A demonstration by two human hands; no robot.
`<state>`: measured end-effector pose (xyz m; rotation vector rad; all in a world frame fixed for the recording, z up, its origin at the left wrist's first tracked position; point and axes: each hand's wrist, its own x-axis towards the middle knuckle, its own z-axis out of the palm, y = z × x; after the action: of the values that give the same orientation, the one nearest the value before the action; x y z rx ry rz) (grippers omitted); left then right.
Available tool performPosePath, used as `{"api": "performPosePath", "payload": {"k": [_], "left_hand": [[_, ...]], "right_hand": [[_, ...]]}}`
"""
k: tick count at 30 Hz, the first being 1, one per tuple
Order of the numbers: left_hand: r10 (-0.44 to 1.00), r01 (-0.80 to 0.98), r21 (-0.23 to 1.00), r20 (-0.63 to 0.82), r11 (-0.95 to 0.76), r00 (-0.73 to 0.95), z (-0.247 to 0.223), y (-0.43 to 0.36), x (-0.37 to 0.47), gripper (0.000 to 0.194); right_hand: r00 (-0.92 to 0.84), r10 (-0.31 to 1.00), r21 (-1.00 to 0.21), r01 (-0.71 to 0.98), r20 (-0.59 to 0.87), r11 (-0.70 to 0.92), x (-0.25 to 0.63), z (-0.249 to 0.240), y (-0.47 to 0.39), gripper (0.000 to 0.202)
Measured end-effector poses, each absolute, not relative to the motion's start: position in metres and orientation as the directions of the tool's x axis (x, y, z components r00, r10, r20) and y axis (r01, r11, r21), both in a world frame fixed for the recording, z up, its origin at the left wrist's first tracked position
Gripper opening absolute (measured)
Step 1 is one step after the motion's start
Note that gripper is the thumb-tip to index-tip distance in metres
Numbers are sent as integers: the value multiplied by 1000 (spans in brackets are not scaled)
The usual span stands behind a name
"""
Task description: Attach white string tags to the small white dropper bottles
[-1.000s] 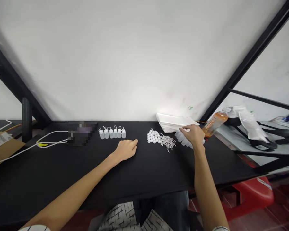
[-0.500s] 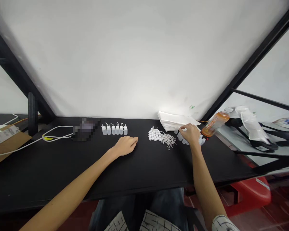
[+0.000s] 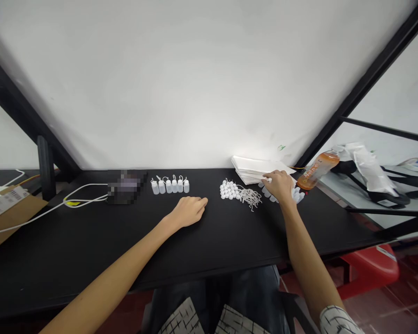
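Observation:
My left hand (image 3: pixel 188 212) rests on the black table with its fingers curled in and nothing showing in them. Behind it stands a row of several small white squeeze bottles (image 3: pixel 174 187) topped with caps and thin tubes. On the right, my right hand (image 3: pixel 279 186) pinches a small white plastic bottle (image 3: pixel 267 179), mostly covered by the fingers. Under and beside that hand lie several translucent bottles (image 3: pixel 297 196) without caps, partly hidden. Between both hands sit a cluster of small white caps (image 3: pixel 229 190) and a pile of short, thin white tubes (image 3: pixel 251 198).
A stack of white paper (image 3: pixel 252 168) lies against the wall, and an orange drink bottle (image 3: pixel 318 170) lies tilted at the right. A white cable (image 3: pixel 78 191) and a cardboard box (image 3: pixel 12 215) occupy the left. Black frame bars flank the table (image 3: pixel 209 246).
The view has shifted slightly, so things sit a little differently in the picture. My right hand has lifted a small white bottle at its fingertips. My left hand stays resting on the table.

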<state>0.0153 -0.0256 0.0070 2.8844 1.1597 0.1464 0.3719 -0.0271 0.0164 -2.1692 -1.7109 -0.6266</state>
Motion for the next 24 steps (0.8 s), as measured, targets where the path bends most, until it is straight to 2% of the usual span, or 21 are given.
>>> {"api": "performPosePath", "payload": {"k": [5,11,19,24], "left_hand": [[684,680,68,79,-730,726,7,-27,16,24],[687,680,104,60,-726,724,9,-27,16,22],[690,683,100,75,-724,720,7,-26,16,25],[685,679,93,78,-728,724,7,-27,16,25]], "right_hand": [[238,804,36,951,545,-306,375,16,-29,33],[194,848,63,964,494,-257,374,11,-31,33],[186,880,35,974,437,-223,367,10,-22,34],[144,897,97,975,417,-201,362,10,-15,30]]}}
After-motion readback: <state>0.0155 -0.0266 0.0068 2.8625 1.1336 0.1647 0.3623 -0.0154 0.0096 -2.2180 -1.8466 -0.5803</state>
